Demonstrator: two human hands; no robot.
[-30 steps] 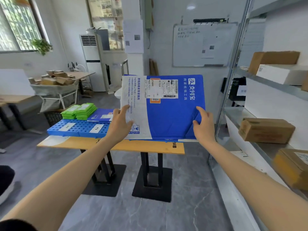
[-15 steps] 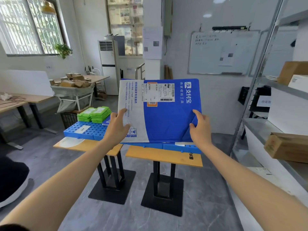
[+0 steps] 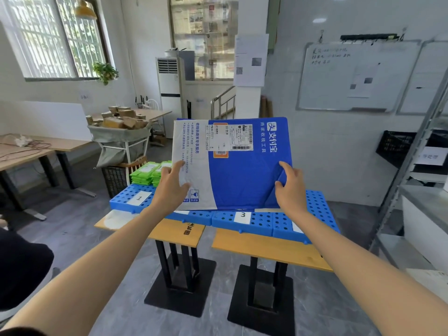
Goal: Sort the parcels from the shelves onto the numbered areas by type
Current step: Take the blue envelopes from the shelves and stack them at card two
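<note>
A flat blue and white mailer envelope (image 3: 237, 170) with a shipping label is held up in front of me, above the sorting tables. My left hand (image 3: 171, 187) grips its lower left edge, thumb on the front. My right hand (image 3: 289, 187) grips its lower right corner. Beneath it lie blue perforated trays (image 3: 264, 220) with numbered cards: card 1 (image 3: 139, 198) to the left and card 3 (image 3: 243, 215) near the middle. Green packets (image 3: 148, 173) are stacked on the tray behind card 1.
Two small wooden tables (image 3: 266, 248) on black pedestal bases carry the trays. A metal shelf rack (image 3: 421, 190) stands at the right. A cart piled with brown parcels (image 3: 121, 132) and desks sit at the left. Grey floor lies between me and the tables.
My view has turned left away from the shelves and come closer to the tables. Both hands keep the same hold on the envelope, which now hangs over the trays near card 3.
</note>
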